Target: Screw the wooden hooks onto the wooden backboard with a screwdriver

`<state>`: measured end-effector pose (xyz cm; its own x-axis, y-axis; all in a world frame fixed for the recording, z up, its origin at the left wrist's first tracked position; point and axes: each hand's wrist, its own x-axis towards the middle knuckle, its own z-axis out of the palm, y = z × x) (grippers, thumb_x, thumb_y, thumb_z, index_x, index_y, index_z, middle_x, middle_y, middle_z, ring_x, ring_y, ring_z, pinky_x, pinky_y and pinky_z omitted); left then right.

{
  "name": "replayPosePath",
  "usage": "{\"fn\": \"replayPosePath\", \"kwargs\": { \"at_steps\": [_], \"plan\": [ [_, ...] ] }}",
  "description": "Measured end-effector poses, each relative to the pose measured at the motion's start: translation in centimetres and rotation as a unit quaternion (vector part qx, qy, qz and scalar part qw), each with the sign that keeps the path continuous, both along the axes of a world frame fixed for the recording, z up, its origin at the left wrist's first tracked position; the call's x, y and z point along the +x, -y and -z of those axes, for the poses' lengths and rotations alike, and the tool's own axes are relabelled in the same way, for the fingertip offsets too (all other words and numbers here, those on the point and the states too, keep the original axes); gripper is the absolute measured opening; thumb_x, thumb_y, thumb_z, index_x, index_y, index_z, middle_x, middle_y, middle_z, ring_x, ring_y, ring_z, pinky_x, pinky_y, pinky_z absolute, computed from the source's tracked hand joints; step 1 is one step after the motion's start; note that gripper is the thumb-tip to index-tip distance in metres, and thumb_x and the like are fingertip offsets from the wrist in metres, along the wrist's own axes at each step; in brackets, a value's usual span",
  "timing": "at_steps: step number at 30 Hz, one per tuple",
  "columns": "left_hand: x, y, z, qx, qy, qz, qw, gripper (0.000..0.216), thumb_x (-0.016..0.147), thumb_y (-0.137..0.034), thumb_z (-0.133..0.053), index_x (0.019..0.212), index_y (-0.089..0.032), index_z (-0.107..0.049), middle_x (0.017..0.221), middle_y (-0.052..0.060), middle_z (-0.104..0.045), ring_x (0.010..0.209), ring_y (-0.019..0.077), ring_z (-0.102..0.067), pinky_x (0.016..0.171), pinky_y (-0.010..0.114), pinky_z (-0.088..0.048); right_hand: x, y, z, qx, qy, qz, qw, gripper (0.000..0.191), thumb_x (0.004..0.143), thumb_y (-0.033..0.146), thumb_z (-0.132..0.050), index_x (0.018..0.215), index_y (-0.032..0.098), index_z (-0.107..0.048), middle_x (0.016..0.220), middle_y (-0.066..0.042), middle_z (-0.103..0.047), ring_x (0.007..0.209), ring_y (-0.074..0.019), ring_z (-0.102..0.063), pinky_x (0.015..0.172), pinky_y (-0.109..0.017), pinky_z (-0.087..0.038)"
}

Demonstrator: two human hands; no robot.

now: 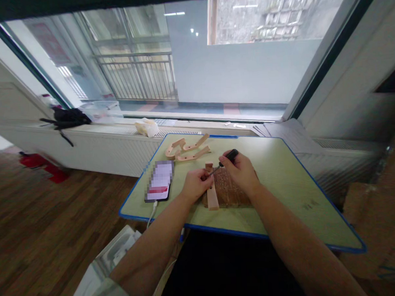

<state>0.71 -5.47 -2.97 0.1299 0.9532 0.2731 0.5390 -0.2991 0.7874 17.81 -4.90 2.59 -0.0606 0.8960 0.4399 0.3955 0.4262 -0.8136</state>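
At left, a phone [158,181] lies on the table [281,179]; beyond it, near the far edge, are loose wooden pieces [193,155]. Next comes the left hand [196,185], its fingertips gathered at the left side of a wooden strip [212,201] — whether they pinch the strip or something tiny on it, I cannot tell. The strip's long axis runs away from the person, along the left part of a brown slab [231,195]. The left hand is nearer the strip of the 2. From the right, the right hand [240,170] pinches a screwdriver [230,156] by its black handle — shaft slanting down leftward, across the strip's axis, to the left fingertips.
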Motion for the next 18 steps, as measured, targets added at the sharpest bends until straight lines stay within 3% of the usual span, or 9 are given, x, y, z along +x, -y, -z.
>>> {"fn": "replayPosePath", "kwargs": {
  "at_steps": [5,9,11,16,18],
  "plan": [
    [0.2,-0.1,0.2,0.003,0.006,-0.002,1.000,0.021,0.075,-0.032,-0.059,0.065,-0.014,-0.064,0.054,-0.002,-0.055,0.050,0.0084,-0.044,0.052,0.021,-0.031,-0.2,-0.6,0.1,-0.003,-0.019,-0.021,1.000,0.030,0.078,0.042,-0.063,0.095,0.019,-0.058,0.084,-0.003,-0.061,0.076,-0.0157,-0.057,0.068,-0.030,-0.047],
    [0.2,-0.1,0.1,-0.004,0.013,-0.009,1.000,0.023,0.075,-0.033,-0.059,0.064,-0.014,-0.062,0.054,-0.003,-0.053,0.051,0.0085,-0.043,0.052,0.022,-0.030,-1.1,-0.9,-0.2,-0.001,-0.088,-0.079,0.993,0.061,0.075,0.029,-0.067,0.128,0.025,-0.039,0.089,0.000,-0.058,0.070,-0.0121,-0.055,0.064,-0.027,-0.048],
    [0.3,-0.1,0.0,-0.006,0.014,-0.014,1.000,0.023,0.074,-0.033,-0.059,0.064,-0.013,-0.062,0.055,-0.002,-0.054,0.053,0.0089,-0.044,0.053,0.022,-0.030,-1.4,-1.1,-0.4,0.008,-0.087,-0.100,0.991,0.067,0.076,0.027,-0.067,0.133,0.028,-0.032,0.092,0.000,-0.057,0.068,-0.0108,-0.053,0.064,-0.027,-0.048],
    [0.4,0.0,-0.2,-0.018,0.026,-0.003,0.999,0.022,0.075,-0.032,-0.058,0.065,-0.013,-0.063,0.056,-0.001,-0.056,0.053,0.0089,-0.045,0.052,0.022,-0.031,-0.9,-1.2,-2.1,0.011,0.038,-0.161,0.986,0.033,0.091,0.036,-0.046,0.121,0.024,-0.045,0.087,-0.001,-0.055,0.072,-0.0131,-0.053,0.068,-0.029,-0.047],
    [0.4,0.0,-0.2,-0.022,0.031,-0.001,0.999,0.022,0.075,-0.032,-0.058,0.066,-0.012,-0.063,0.056,-0.001,-0.056,0.052,0.0088,-0.045,0.052,0.022,-0.030,-0.6,-1.1,-2.9,0.022,0.088,-0.163,0.982,0.032,0.094,0.036,-0.039,0.121,0.022,-0.046,0.089,-0.003,-0.058,0.076,-0.0141,-0.056,0.072,-0.030,-0.047]
  ]
}}
